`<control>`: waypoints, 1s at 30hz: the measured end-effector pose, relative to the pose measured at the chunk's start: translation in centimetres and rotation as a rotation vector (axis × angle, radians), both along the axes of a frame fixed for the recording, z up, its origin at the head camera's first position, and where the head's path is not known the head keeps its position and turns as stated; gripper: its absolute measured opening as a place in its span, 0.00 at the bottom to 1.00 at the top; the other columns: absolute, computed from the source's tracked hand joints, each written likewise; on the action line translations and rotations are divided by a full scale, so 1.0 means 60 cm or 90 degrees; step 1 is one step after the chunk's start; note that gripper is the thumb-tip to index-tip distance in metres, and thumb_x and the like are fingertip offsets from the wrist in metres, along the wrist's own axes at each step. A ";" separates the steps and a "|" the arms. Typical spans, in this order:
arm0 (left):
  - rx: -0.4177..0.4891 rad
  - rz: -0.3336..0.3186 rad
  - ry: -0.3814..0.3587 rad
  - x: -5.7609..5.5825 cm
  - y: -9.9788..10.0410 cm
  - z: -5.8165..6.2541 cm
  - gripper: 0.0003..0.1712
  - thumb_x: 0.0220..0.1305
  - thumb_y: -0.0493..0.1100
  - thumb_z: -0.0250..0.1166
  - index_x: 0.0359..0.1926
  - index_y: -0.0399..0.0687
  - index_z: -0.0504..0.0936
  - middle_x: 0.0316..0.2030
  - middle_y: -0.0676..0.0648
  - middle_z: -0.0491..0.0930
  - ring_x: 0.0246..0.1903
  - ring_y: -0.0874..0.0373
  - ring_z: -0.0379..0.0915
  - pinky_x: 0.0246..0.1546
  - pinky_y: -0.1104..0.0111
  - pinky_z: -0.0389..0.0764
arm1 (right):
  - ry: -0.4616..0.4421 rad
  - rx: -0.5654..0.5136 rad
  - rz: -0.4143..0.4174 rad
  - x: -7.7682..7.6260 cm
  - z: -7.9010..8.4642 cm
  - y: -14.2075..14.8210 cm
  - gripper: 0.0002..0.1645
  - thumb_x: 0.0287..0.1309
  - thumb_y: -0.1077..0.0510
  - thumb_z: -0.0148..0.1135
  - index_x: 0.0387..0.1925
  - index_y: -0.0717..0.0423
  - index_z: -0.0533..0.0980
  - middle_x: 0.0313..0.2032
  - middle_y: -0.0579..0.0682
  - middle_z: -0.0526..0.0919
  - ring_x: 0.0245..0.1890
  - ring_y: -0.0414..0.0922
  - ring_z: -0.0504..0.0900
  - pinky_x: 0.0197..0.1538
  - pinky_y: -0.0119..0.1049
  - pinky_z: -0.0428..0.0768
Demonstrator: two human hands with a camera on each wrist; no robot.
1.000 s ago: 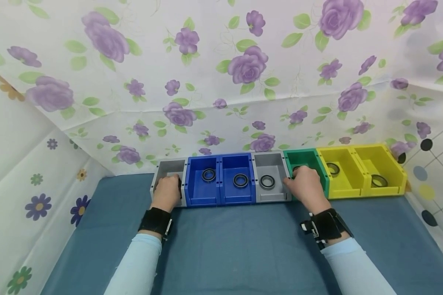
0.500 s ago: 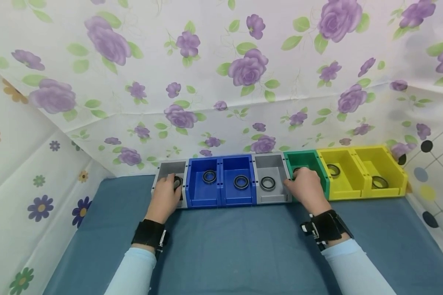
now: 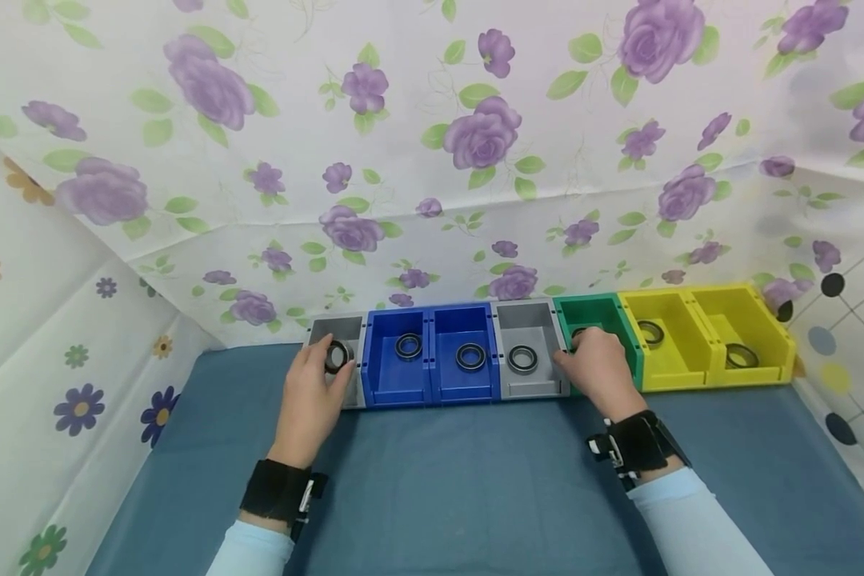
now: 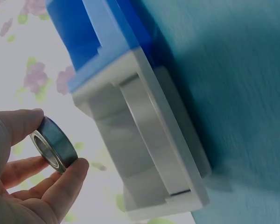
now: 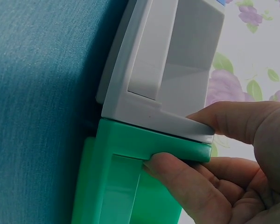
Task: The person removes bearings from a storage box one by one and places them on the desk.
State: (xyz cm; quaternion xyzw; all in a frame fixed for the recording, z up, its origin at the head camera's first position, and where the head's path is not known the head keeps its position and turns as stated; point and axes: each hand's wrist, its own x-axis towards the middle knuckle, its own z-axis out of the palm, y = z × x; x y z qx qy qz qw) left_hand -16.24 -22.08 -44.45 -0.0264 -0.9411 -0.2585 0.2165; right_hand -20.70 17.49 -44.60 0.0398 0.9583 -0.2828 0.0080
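Observation:
My left hand (image 3: pixel 308 404) pinches a ball bearing (image 4: pixel 61 143) between thumb and fingertips. The bearing is tilted, its hole showing, above the leftmost grey bin (image 3: pixel 354 328). In the left wrist view it is apart from that bin's walls. My right hand (image 3: pixel 601 370) grips the adjoining side walls of the second grey bin (image 5: pixel 191 60) and the green bin (image 5: pixel 126 186), thumb on the grey side and fingers on the green side. Behind the right hand, part of a dark ring shows in the green bin; the rest is hidden.
Two blue bins (image 3: pixel 398 314) and two yellow bins (image 3: pixel 680 376) complete the row, against a flowered cloth backdrop (image 3: pixel 418 144). Single bearings lie in the blue, yellow and second grey bins, such as one bearing (image 3: pixel 510 360). A blue-grey cloth (image 3: pixel 461 480) covers the table.
My left hand has lifted the bearing out of the leftmost grey bin and drawn back toward me, the bearing now more visible. The right hand has kept its place.

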 end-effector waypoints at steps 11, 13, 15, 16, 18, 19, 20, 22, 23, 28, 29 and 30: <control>-0.030 -0.078 0.009 0.041 0.037 -0.018 0.29 0.58 0.49 0.65 0.57 0.41 0.71 0.49 0.41 0.72 0.48 0.51 0.70 0.42 0.60 0.75 | -0.005 -0.005 -0.003 0.000 0.000 -0.001 0.26 0.56 0.50 0.61 0.11 0.53 0.61 0.12 0.44 0.53 0.11 0.42 0.60 0.16 0.34 0.60; -0.038 -0.088 0.003 0.046 0.041 -0.022 0.29 0.58 0.49 0.66 0.57 0.41 0.72 0.49 0.41 0.72 0.48 0.51 0.70 0.43 0.60 0.75 | -0.004 -0.007 -0.005 0.000 -0.001 -0.001 0.26 0.56 0.50 0.61 0.11 0.53 0.61 0.12 0.44 0.53 0.11 0.42 0.60 0.16 0.34 0.60; -0.046 -0.094 -0.006 0.049 0.044 -0.027 0.28 0.57 0.48 0.66 0.57 0.42 0.72 0.49 0.42 0.72 0.48 0.51 0.70 0.43 0.60 0.74 | -0.002 -0.006 -0.004 0.000 0.000 -0.001 0.26 0.56 0.49 0.61 0.11 0.53 0.60 0.12 0.44 0.53 0.11 0.42 0.60 0.16 0.34 0.60; -0.051 -0.094 -0.013 0.052 0.045 -0.029 0.28 0.57 0.48 0.66 0.57 0.42 0.72 0.49 0.42 0.72 0.49 0.51 0.70 0.44 0.60 0.74 | -0.002 -0.006 -0.005 0.000 0.000 -0.001 0.26 0.56 0.49 0.61 0.11 0.53 0.60 0.12 0.44 0.53 0.11 0.42 0.60 0.16 0.34 0.60; -0.060 -0.093 -0.030 0.056 0.047 -0.033 0.28 0.56 0.48 0.67 0.57 0.43 0.73 0.49 0.42 0.72 0.49 0.51 0.69 0.44 0.60 0.74 | -0.003 -0.005 -0.005 0.000 0.000 -0.001 0.26 0.56 0.49 0.61 0.11 0.52 0.60 0.12 0.44 0.53 0.11 0.42 0.59 0.17 0.34 0.59; -0.065 -0.093 -0.040 0.058 0.048 -0.035 0.29 0.56 0.48 0.67 0.57 0.43 0.73 0.49 0.42 0.72 0.49 0.51 0.69 0.44 0.60 0.74 | -0.004 -0.004 -0.004 0.000 0.000 -0.001 0.26 0.56 0.49 0.61 0.11 0.53 0.60 0.12 0.44 0.53 0.11 0.42 0.59 0.17 0.34 0.59; -0.069 -0.093 -0.050 0.060 0.049 -0.037 0.29 0.56 0.47 0.67 0.57 0.43 0.73 0.48 0.42 0.72 0.48 0.52 0.69 0.44 0.60 0.74 | -0.004 -0.004 -0.003 0.000 0.000 -0.001 0.26 0.56 0.49 0.61 0.11 0.53 0.61 0.12 0.44 0.53 0.11 0.42 0.59 0.17 0.34 0.59; -0.078 -0.094 -0.068 0.063 0.049 -0.041 0.28 0.55 0.47 0.67 0.56 0.43 0.73 0.47 0.43 0.73 0.47 0.52 0.70 0.43 0.60 0.74 | -0.003 -0.004 -0.004 0.000 0.000 -0.001 0.26 0.56 0.49 0.61 0.11 0.53 0.61 0.12 0.44 0.53 0.11 0.42 0.59 0.17 0.34 0.60; -0.082 -0.095 -0.076 0.064 0.049 -0.042 0.28 0.55 0.47 0.67 0.56 0.43 0.73 0.47 0.43 0.73 0.47 0.52 0.70 0.43 0.60 0.74 | -0.003 -0.004 -0.004 0.000 0.000 -0.001 0.26 0.56 0.49 0.61 0.11 0.53 0.61 0.12 0.44 0.53 0.11 0.42 0.60 0.17 0.34 0.60; -0.102 -0.098 -0.122 0.069 0.049 -0.046 0.28 0.54 0.46 0.68 0.55 0.42 0.74 0.47 0.42 0.73 0.47 0.52 0.71 0.43 0.60 0.74 | -0.007 -0.005 -0.004 -0.001 0.000 -0.001 0.26 0.56 0.49 0.60 0.11 0.53 0.61 0.13 0.44 0.54 0.11 0.42 0.60 0.17 0.34 0.60; -0.104 -0.099 -0.133 0.070 0.049 -0.047 0.28 0.54 0.46 0.68 0.55 0.42 0.74 0.47 0.42 0.73 0.47 0.51 0.71 0.44 0.59 0.74 | -0.008 -0.005 -0.004 -0.001 0.000 -0.001 0.26 0.56 0.49 0.60 0.11 0.53 0.61 0.13 0.44 0.54 0.11 0.42 0.60 0.17 0.34 0.61; -0.108 -0.100 -0.142 0.071 0.049 -0.047 0.28 0.54 0.45 0.68 0.55 0.42 0.74 0.48 0.42 0.73 0.48 0.51 0.70 0.45 0.59 0.74 | -0.008 -0.004 -0.003 -0.001 0.000 -0.001 0.26 0.56 0.49 0.60 0.12 0.53 0.61 0.13 0.44 0.54 0.12 0.42 0.60 0.17 0.34 0.61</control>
